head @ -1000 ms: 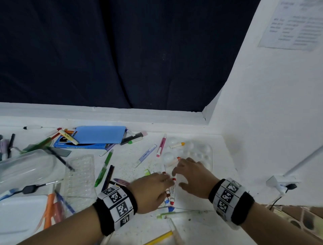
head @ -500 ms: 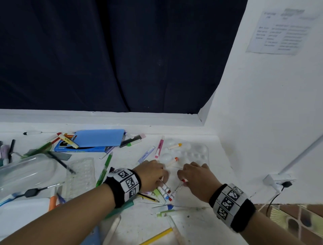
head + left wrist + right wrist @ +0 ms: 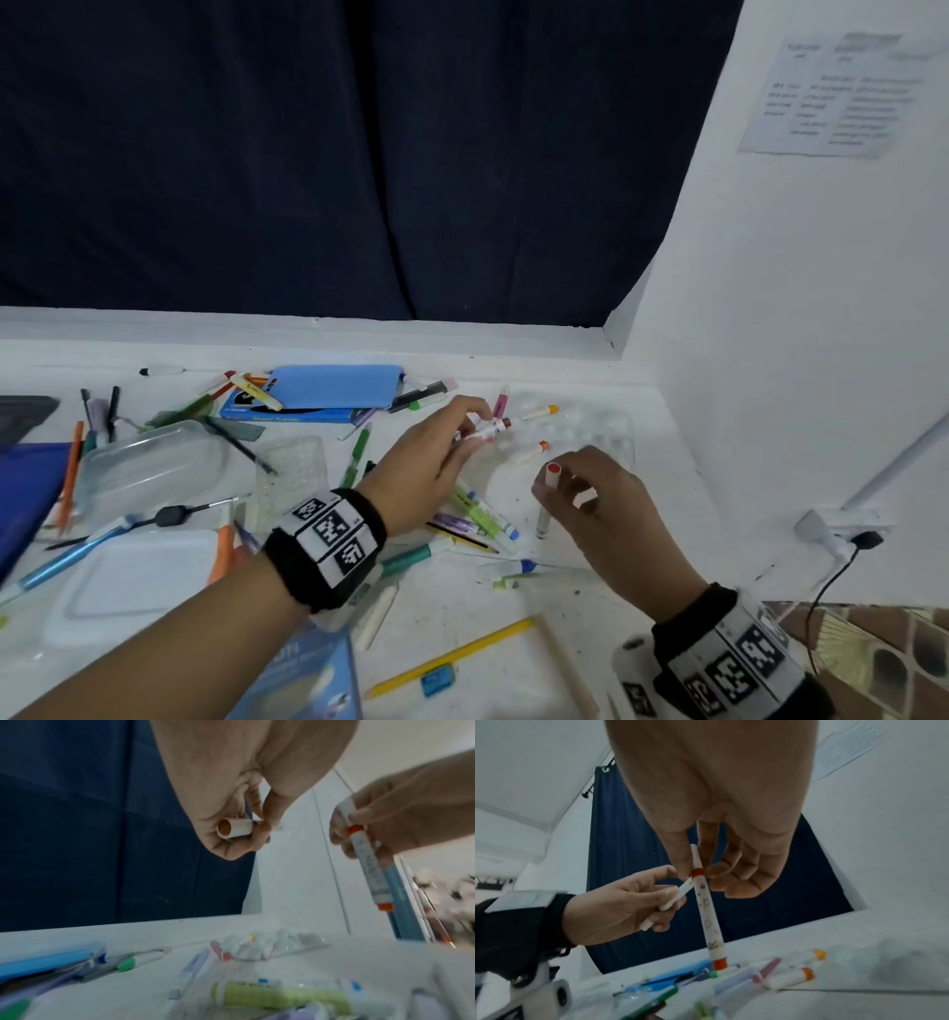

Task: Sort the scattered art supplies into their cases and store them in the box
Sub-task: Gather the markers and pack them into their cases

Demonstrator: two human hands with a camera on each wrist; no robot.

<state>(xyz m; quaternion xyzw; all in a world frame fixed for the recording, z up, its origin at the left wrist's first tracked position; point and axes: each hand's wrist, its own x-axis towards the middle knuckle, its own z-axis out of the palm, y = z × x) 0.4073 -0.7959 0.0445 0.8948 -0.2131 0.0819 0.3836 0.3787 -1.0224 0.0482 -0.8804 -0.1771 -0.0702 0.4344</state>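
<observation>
the right hand (image 3: 595,493) pinches a white marker with orange-red bands (image 3: 707,914) near its upper end, thumb and fingers curled on the barrel, so it hangs almost upright with its lower end just above the white table (image 3: 590,616); in the head view its round red end (image 3: 553,468) faces the camera. the left hand (image 3: 436,462), at about 10 o'clock from the right and lifted off the table, grips a second white marker (image 3: 488,429) between thumb and curled fingers, its dark red tip pointing toward 2 o'clock. from the right wrist view the two markers look to cross at the red band, but i cannot tell whether they touch.

under and between the hands lies a loose heap of pens, among them a pale green marker (image 3: 480,511). at 12 o'clock from the right hand an orange-capped marker (image 3: 531,452) rests on a clear bubble palette (image 3: 611,437), with a yellow-orange capped one (image 3: 539,411) and a pink marker (image 3: 500,402) just beyond. at 9 o'clock from the left hand sits a clear plastic case (image 3: 149,462), and a blue box (image 3: 318,393) lies at 11 o'clock near the dark curtain (image 3: 359,154). a yellow pencil (image 3: 452,655) lies at 6 o'clock, close to the near edge.
</observation>
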